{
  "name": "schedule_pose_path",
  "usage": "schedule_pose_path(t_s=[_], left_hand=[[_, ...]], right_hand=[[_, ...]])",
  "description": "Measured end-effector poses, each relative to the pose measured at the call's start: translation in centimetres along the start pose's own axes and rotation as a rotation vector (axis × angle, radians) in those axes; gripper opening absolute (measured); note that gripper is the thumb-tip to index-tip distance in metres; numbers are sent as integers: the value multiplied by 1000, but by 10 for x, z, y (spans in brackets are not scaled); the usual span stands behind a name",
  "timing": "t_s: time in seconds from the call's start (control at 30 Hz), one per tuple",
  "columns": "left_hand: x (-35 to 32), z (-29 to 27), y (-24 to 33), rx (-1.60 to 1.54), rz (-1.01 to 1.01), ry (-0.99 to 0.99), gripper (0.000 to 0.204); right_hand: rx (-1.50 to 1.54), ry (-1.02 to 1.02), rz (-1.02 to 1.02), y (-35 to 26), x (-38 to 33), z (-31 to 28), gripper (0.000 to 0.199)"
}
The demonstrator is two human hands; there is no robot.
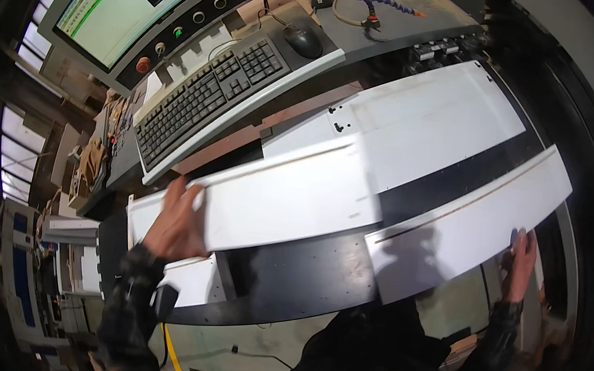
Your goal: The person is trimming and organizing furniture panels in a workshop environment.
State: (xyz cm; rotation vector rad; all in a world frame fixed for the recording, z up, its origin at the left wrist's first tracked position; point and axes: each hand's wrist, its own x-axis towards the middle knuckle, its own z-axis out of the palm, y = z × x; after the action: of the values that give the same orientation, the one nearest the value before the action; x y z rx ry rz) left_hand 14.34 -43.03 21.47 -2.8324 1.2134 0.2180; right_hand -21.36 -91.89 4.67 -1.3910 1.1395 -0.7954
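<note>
No words or numbers can be read. On the wide, grey-framed flat screen (103, 20) at the upper left of the frame, any writing is too small and blurred; the same goes for any key markings on the long, black plastic keyboard (207, 102) below it, left of the picture's centre.

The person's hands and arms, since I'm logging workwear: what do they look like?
The left hand and right hand look gloveless, with no ring or watch that I can make out. The left sleeve and right sleeve are long and dark, with a mottled, camouflage-like pattern.
</note>
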Motion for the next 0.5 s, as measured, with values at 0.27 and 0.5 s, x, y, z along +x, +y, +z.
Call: schedule_pose_path(t_s=[0.27, 0.5], left_hand=[[-263, 99, -171, -205, -310, -83, 125], [-274, 156, -202, -98, -321, -348, 137]], right_hand=[[-85, -43, -116, -11, -1, 22, 53], [-5, -77, -44, -5, -1, 16, 35]])
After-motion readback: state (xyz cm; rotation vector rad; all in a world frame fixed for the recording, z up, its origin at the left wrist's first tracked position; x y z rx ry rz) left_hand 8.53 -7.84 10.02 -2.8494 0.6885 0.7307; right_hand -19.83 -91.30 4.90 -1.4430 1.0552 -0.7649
